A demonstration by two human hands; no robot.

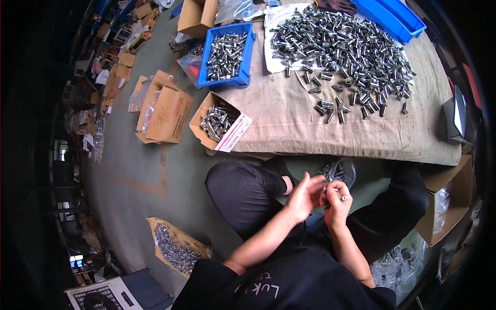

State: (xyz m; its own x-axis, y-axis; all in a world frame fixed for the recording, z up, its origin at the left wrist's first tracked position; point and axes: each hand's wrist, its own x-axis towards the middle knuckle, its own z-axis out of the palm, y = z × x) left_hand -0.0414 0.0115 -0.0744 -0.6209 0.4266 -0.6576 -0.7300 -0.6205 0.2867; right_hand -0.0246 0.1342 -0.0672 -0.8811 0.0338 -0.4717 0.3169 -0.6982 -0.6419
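My right hand [337, 206] is closed around a few small shiny metal cylindrical parts [343, 198]; the end of one pokes out past the fingers. Close beside it, my left hand [305, 199] is raised with its thumb and fingers apart, slightly blurred, and nothing shows in it. Both hands are above my lap, between my knees. Just beyond them, a clear plastic bag [346, 173] of metal parts is down below the table edge. A large heap of similar metal parts [346, 57] covers the far part of the cloth-covered table [289, 124].
At the table's left are a blue bin [247, 57] and an open carton [238, 132], both holding metal parts. An empty-looking blue tray [395, 18] lies behind the heap. Cardboard boxes stand left [173, 116] and right [429, 222]. More small parts fill a sack [155, 232] on the floor.
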